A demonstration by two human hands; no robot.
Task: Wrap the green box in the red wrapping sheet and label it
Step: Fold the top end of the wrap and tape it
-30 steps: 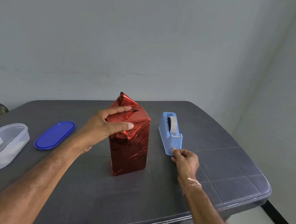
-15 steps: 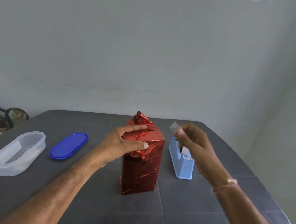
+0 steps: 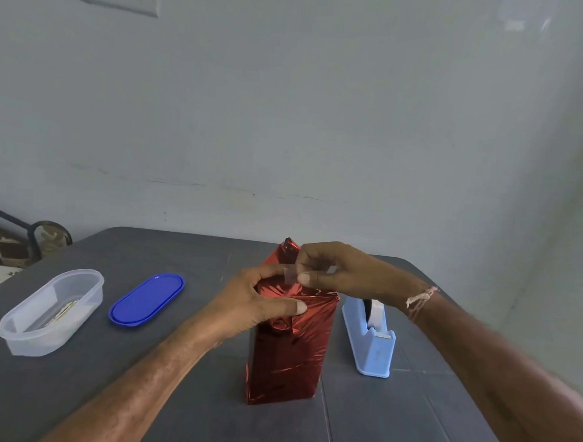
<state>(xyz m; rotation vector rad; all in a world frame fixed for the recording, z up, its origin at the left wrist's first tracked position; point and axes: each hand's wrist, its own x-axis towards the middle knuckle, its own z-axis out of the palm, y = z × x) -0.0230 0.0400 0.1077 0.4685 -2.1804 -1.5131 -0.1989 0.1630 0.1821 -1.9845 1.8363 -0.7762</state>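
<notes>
Box [image 3: 286,355], one, left hand [image 3: 255,303] gripping — tape strip [image 3: 290,275], one, right hand [image 3: 344,274] pinching

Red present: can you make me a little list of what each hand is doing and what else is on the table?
Present: red wrapped box, upright on the grey table
Left hand: holds the folded wrapping down at the top
Right hand: pinches a piece of tape at the top fold
Right of box: light blue tape dispenser
Left of box: blue lid, then clear container
Label: none visible
</notes>
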